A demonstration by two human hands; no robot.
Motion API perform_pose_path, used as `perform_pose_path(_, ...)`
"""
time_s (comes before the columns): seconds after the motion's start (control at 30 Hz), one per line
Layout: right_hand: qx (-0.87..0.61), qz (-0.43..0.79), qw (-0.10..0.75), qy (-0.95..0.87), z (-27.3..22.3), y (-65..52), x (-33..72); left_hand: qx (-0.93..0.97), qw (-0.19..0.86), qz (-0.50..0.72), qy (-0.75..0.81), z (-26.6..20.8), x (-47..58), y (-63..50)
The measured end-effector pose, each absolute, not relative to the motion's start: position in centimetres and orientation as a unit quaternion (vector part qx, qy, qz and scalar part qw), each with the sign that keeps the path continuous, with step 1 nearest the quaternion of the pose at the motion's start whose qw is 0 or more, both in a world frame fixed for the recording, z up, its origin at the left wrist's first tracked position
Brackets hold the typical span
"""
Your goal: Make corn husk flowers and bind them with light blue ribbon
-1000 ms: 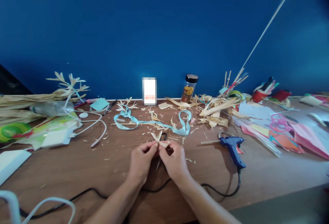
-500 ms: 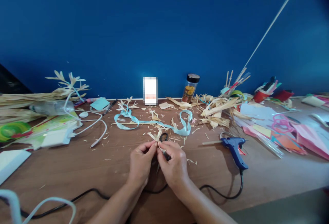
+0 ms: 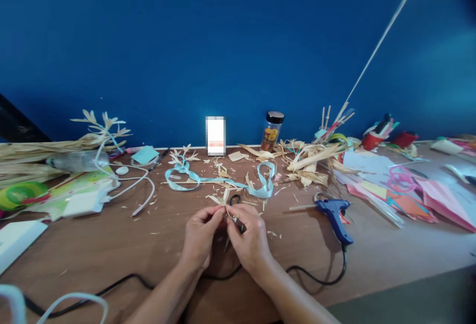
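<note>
Head cam view, watching remotely: nearest me at L, a thick white cable loops up over the tabletop, w/ a black cord running behind it toward ctr. Just beyond, both forearms reach in from the near edge. L hand and R hand meet near ctr, fingertips close together; I read each grip as pinched on the same small pale husk piece, its strips fanning out past the fingers on the far side. Exact finger contact is partly hidden, esp. on R.

Dark-handled scissors lie by/under the R hand, handle loop showing beyond it, rest mostly covered. Well off to R, a blue glue gun lies on its side, nozzle pointing R. At L, same depth approx., a white adapter sits w/ a thin cable plugged in.

Farther: husk scraps, then light-blue ribbon curled in loops. Far R: pink-handled scissors on papers, plus a husk heap. Far L: clear bottle lying down. At the back, a black-lidded jar and red cup stand by the blue wall.
</note>
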State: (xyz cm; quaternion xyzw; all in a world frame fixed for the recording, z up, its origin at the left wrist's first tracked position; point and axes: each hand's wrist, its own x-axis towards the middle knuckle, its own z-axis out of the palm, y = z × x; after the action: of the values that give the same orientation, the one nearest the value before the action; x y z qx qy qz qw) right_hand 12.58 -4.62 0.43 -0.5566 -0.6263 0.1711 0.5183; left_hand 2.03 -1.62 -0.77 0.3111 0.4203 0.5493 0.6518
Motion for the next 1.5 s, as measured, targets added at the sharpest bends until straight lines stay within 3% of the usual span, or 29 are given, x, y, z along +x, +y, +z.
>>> perform_pose_path(0.3,-0.537,0.33,0.567,-0.531,0.9,-4.4,11.7,0.274,0.708,0.534,0.372,-0.1,2.2,-1.5)
perform_pose_path(0.67,-0.53,0.401,0.576,-0.476,0.1,-3.7,12.1,0.213,0.721,0.537,0.383,-0.2,2.3,-1.5)
perform_pose_path(1.1,-0.509,0.418,0.59,-0.466,0.0,-3.6,12.0,0.227,0.739,0.522,0.361,-0.6,2.2,-1.6)
perform_pose_path(1.37,-0.568,0.295,0.553,-0.533,0.6,-4.3,12.0,0.242,0.738,0.534,0.336,-0.4,2.4,-1.7)
perform_pose_path(1.5,-0.524,0.354,0.582,-0.511,0.5,-4.1,12.1,0.241,0.746,0.526,0.331,-0.6,2.5,-1.8)
